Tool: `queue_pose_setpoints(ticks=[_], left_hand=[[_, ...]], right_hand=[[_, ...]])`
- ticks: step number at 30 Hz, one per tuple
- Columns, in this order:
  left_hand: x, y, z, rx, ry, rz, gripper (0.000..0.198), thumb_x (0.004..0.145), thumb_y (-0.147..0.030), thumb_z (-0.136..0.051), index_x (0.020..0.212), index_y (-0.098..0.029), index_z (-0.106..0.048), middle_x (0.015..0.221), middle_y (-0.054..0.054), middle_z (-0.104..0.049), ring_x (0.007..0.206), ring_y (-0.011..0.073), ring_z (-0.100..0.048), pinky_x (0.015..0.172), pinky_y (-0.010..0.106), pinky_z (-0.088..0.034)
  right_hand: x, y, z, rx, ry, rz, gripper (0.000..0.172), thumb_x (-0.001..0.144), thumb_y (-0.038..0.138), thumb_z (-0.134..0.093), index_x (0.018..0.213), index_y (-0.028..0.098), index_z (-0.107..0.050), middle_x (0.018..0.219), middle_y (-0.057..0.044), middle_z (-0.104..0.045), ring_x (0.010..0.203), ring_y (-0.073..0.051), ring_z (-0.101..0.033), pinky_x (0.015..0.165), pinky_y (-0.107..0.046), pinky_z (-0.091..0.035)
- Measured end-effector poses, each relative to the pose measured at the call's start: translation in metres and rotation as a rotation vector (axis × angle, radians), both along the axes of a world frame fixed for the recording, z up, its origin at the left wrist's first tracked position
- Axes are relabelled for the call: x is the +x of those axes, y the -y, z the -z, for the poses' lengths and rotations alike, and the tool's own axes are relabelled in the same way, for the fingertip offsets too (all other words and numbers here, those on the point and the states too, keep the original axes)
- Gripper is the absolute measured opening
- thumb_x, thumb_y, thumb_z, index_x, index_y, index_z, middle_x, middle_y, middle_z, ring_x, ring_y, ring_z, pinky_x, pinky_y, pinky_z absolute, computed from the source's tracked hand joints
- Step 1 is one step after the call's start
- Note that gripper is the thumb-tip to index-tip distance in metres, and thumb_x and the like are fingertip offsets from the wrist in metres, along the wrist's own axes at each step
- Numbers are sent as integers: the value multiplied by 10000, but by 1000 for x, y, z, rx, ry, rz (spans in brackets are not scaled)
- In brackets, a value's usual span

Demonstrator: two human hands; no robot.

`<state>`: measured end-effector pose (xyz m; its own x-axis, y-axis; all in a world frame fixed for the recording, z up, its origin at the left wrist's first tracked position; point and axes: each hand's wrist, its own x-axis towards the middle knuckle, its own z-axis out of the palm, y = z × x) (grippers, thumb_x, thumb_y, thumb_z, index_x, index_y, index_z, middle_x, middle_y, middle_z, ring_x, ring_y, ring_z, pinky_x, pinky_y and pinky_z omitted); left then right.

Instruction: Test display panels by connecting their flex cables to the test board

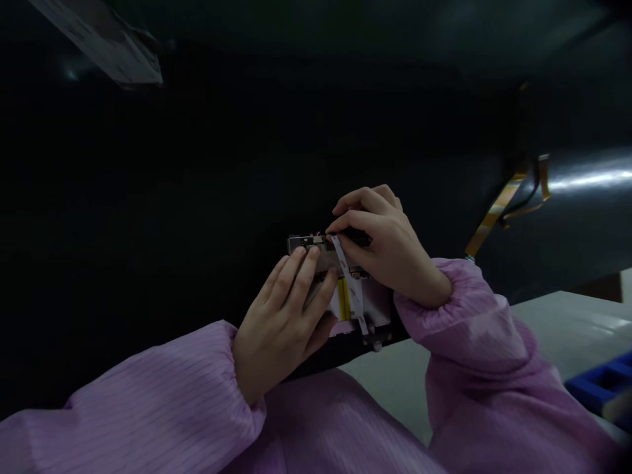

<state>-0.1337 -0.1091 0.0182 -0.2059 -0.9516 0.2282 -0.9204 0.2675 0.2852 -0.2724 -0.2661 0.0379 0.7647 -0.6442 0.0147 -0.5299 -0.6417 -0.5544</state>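
Note:
Between my hands lies a small electronic device (379, 304), its inside showing, with a silvery body, a dark circuit strip along the top and a yellow strip (343, 299). A white ribbon cable (351, 283) runs slantwise across it from the top edge to the lower edge. My left hand (289, 306) rests on the device's left part, fingers stretched out and apart. My right hand (388, 243) is at the top edge, thumb and forefinger pinched on the upper end of the ribbon cable. The fingertips hide the exact spot where that end meets the circuit strip.
A dark, glossy surface (172, 197) fills most of the view. Orange flex cables (498, 210) lie at the right. A pale floor (553, 322) and a blue plastic object (600, 385) show at lower right. A greyish strip (113, 49) is at upper left.

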Motion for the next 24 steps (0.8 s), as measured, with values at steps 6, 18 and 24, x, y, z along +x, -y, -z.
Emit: queue_pose_setpoints(ticks=[6, 18, 24], left_hand=[[1, -1, 2, -26, 0, -1, 490, 960, -402, -528, 1352, -110, -562, 1412, 233, -520, 1328, 355, -518, 1055, 481, -518], [1, 1, -1, -12, 14, 16, 479, 960, -398, -538, 1344, -114, -571, 1395, 236, -534, 1306, 353, -531, 1032, 474, -527], [1, 1, -2, 9, -6, 17, 461, 959, -389, -549, 1338, -128, -584, 1399, 229, -512, 1306, 351, -517, 1051, 480, -509]], right_hand=[[3, -4, 0, 30, -18, 63, 115, 878, 141, -608, 844, 201, -701, 1091, -58, -619, 1052, -245, -504, 913, -441, -401], [-6, 2, 3, 104, 91, 39, 114, 876, 142, -626, 862, 210, -716, 1060, -54, -649, 1026, -230, -535, 894, -421, -433], [-5, 0, 4, 60, 58, 34, 108, 866, 153, -635, 845, 210, -723, 1048, -60, -640, 1024, -244, -527, 876, -434, -439]])
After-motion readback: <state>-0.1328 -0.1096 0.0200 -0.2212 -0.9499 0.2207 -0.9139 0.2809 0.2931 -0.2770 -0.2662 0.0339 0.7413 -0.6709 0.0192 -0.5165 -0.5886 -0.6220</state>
